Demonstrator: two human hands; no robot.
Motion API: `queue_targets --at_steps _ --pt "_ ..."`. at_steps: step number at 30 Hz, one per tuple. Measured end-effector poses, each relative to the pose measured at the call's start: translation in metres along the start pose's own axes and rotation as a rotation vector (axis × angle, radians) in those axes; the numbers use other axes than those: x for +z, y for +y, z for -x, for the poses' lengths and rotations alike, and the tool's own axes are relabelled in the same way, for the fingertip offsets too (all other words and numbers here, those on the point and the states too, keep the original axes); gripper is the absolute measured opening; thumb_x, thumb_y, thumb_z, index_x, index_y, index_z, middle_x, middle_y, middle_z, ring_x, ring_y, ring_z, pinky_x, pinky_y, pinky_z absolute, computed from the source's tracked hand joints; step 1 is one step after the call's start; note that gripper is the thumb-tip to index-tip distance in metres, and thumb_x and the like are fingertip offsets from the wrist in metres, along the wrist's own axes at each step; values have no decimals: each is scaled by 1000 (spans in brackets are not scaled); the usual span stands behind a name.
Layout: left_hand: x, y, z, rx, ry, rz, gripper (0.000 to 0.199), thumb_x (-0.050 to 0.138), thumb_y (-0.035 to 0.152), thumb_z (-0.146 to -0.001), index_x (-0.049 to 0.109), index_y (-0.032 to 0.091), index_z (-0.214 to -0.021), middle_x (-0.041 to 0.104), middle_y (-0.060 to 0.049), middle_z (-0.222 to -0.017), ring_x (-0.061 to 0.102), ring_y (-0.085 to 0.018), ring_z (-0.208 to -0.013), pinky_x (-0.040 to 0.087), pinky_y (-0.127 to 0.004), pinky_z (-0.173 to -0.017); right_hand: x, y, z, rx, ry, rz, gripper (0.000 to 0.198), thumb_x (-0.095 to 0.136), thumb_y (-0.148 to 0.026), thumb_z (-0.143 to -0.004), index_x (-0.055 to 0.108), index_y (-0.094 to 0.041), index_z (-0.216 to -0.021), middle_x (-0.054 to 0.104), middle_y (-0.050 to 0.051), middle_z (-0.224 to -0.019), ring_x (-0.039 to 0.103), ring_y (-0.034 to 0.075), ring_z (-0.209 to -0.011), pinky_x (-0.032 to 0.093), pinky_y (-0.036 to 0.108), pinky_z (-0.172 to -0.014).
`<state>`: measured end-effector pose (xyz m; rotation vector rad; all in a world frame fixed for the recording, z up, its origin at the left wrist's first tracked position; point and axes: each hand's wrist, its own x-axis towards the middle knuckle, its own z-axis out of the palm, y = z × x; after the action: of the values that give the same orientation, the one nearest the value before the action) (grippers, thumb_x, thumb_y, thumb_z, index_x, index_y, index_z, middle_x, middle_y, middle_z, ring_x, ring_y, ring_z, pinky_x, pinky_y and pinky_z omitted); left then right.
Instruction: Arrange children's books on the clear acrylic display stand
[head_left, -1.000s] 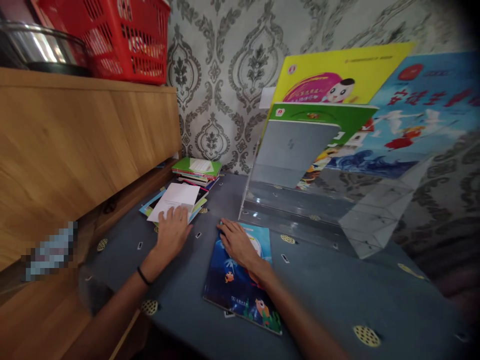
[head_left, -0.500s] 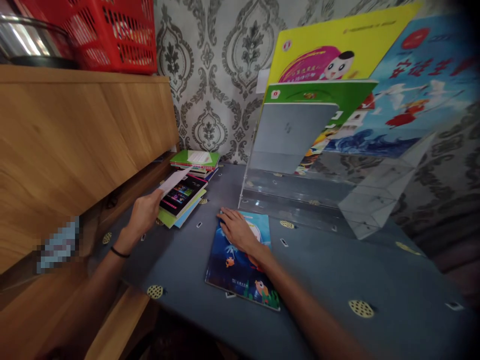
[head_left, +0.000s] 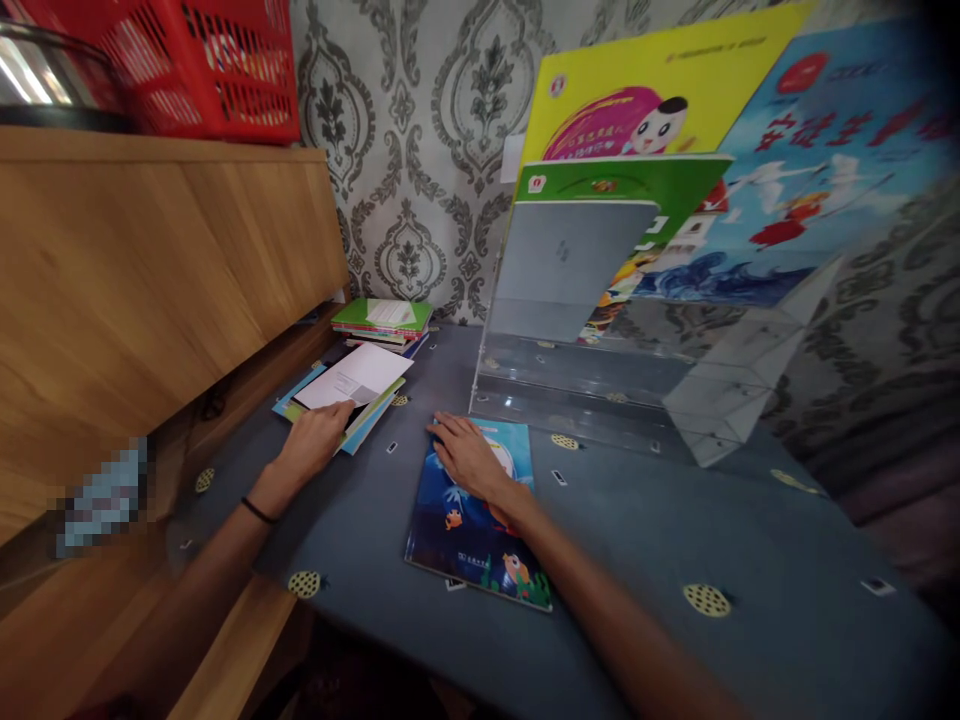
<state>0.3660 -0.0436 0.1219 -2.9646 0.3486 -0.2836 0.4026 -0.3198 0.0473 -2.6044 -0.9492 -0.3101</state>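
Observation:
My left hand (head_left: 318, 434) has its fingers curled at the near edge of a white booklet (head_left: 360, 375). That booklet lies over the small book pile (head_left: 369, 428), covering most of a black book; green and light-blue edges stick out beneath. Flat on a blue picture book (head_left: 480, 550) with cartoon fish rests my right hand (head_left: 471, 452), fingers extended across its upper part. The picture book lies closed on the grey-blue tablecloth, cover up.
Behind the pile stands another stack of books (head_left: 382, 315), green on top. A clear acrylic rack (head_left: 585, 375) holds upright a yellow book (head_left: 600, 85), a green one, a grey one and a blue one (head_left: 832, 190). A wooden cabinet (head_left: 165, 270) bears a red basket (head_left: 244, 70).
My left hand has moved the white booklet down from a raised, edge-on position onto the pile, covering the black book. The right hand stays on the picture book; the view shifts slightly.

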Motion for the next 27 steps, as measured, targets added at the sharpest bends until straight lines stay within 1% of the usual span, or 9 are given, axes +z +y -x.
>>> queue_targets --at_steps 7,10,13,16,19,22,24,27 --pt "-19 18 2 -35 -121 -74 33 39 8 -96 59 13 -121 72 -18 -113 72 -31 -102 56 -40 -82 1 0 0 8 16 4 35 44 -22 -101 64 -17 -129 59 17 -144 50 27 -137 39 49 -113" --pt "-26 26 3 -62 -140 -94 31 37 7 -96 58 11 -119 73 -20 -109 73 -32 -101 56 -41 -80 1 1 1 2 18 -1 35 45 -22 -101 64 -17 -130 58 17 -144 50 27 -137 39 49 -113" --pt "-25 28 4 -58 -136 -105 32 36 4 -96 58 10 -118 73 -20 -107 73 -33 -100 56 -40 -78 0 1 0 7 8 5 36 46 -23 -101 63 -16 -131 58 17 -145 50 27 -137 39 49 -113" --pt "-19 23 4 -12 -105 -105 34 36 5 -96 58 11 -121 72 -19 -107 73 -31 -100 56 -40 -80 0 0 0 10 2 18 35 46 -23 -101 63 -15 -131 58 18 -145 51 27 -136 39 48 -114" --pt "-15 13 5 21 -70 -71 35 37 5 -95 57 12 -124 71 -18 -111 71 -29 -103 56 -39 -84 -1 -1 0 15 2 25 35 47 -22 -101 64 -15 -131 58 17 -144 51 27 -136 39 47 -113" --pt "-13 8 5 27 -66 -54 32 37 9 -97 60 13 -120 72 -17 -111 72 -28 -100 56 -40 -85 -1 -2 0 19 8 15 35 47 -22 -101 63 -16 -132 59 17 -144 50 26 -137 40 47 -113" --pt "-11 12 8 45 -13 -48 30 36 14 -100 64 13 -113 72 -18 -110 70 -29 -102 54 -44 -91 -2 -2 0 14 10 14 35 46 -22 -101 64 -16 -131 59 18 -143 50 26 -136 40 47 -113" --pt "-4 35 12 136 156 53 31 36 20 -103 65 14 -113 70 -18 -119 63 -30 -119 46 -48 -106 -2 -3 1 12 -2 19 35 45 -22 -101 63 -14 -131 59 18 -144 51 26 -136 38 46 -114"
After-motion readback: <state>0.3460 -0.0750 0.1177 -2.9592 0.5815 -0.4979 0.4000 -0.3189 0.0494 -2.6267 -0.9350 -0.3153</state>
